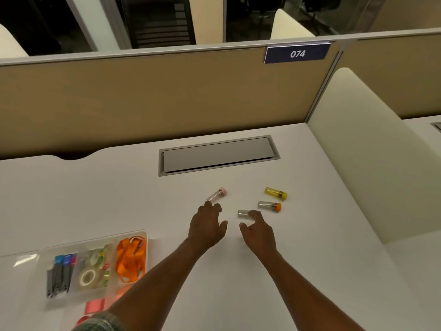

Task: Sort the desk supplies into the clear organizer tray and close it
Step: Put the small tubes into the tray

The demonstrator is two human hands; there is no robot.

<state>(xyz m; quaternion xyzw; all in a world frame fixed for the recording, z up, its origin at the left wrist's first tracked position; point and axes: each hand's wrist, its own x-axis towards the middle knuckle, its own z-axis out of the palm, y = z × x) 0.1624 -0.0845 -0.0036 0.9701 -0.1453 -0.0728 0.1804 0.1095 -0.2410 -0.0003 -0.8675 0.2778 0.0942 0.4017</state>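
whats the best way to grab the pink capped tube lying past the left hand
Pinch the pink-capped tube across its clear middle, coming down from above with the left hand, whose fingertips are nearest it. It lies flat on the desk, slanted, cap at the far right end, so set thumb and finger on its two long sides. A round tube may roll, so close the grip evenly.

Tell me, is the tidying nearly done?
About halfway. The tray already holds pens, tape and an orange strap. The left hand reaches for the pink-capped tube; the right hand touches another tube. The yellow tube, orange-capped tube and closing remain.
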